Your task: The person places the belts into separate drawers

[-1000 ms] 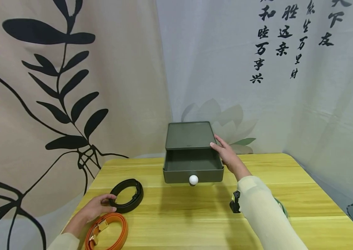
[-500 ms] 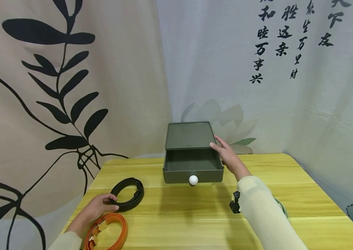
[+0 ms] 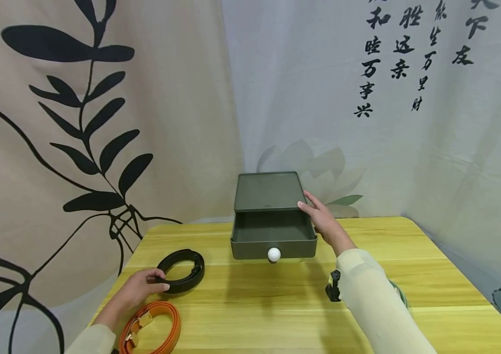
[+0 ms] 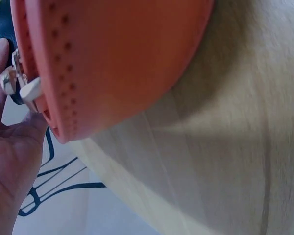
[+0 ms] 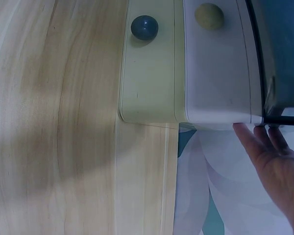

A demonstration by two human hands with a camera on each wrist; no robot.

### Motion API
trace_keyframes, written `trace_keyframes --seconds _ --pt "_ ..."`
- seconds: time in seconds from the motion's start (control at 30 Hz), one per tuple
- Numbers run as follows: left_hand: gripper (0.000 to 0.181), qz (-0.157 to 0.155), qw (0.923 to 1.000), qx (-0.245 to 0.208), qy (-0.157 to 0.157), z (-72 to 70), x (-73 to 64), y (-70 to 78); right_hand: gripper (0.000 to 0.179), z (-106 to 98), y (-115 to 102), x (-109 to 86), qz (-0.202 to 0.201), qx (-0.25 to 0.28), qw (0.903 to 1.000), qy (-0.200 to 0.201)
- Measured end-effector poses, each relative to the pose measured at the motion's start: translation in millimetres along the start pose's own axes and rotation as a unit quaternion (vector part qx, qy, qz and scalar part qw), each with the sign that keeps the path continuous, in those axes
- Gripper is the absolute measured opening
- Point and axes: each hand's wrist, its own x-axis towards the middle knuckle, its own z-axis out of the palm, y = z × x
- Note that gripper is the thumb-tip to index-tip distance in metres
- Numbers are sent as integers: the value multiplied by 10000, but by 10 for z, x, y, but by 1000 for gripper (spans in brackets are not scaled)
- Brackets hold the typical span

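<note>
A coiled black belt (image 3: 184, 286) is pinched at its near left side between the thumb and fingers of my left hand (image 3: 137, 289). An orange belt (image 3: 175, 324) with a gold buckle lies coiled just in front of that hand; it fills much of the left wrist view. Toward the back, a dark green drawer (image 3: 250, 250) with a white knob (image 3: 274, 254) is pulled out, and nothing shows inside it. My right hand (image 3: 327, 223) rests along the right side of the drawer unit's top (image 3: 270, 191), fingers extended, with the fingertips at the side wall in the right wrist view.
Under the dark drawer, the right wrist view shows a white drawer (image 5: 218, 73) with a yellowish knob and a cream drawer (image 5: 152, 83) with a dark knob. A green item (image 3: 400, 293) is mostly hidden behind my right sleeve. A printed curtain hangs behind the wooden table (image 3: 295, 314).
My left hand has moved slightly away from me with the black belt, and a wider gap separates it from the orange belt. My right hand and the drawer have stayed put.
</note>
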Motion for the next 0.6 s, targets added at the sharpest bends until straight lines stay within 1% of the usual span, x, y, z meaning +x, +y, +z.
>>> trace_keyframes --seconds 0.17,0.37,0.43,0.53,0.6 --pt "31 10 9999 79 88 2 0 3 66 9 -1 5 14 9 10000 13" --pt "32 -25 9999 -11 146 -26 -18 23 67 12 -2 19 13 -50 10000 -2" --pt "32 -32 9999 -40 165 -41 -23 46 68 11 -2 24 10 -76 10000 -7" --pt "32 34 9997 -107 197 -73 -20 99 67 14 -7 20 20 -83 10000 -4" --pt "33 90 9996 -65 260 -100 -15 151 67 16 -13 18 22 -77 10000 2"
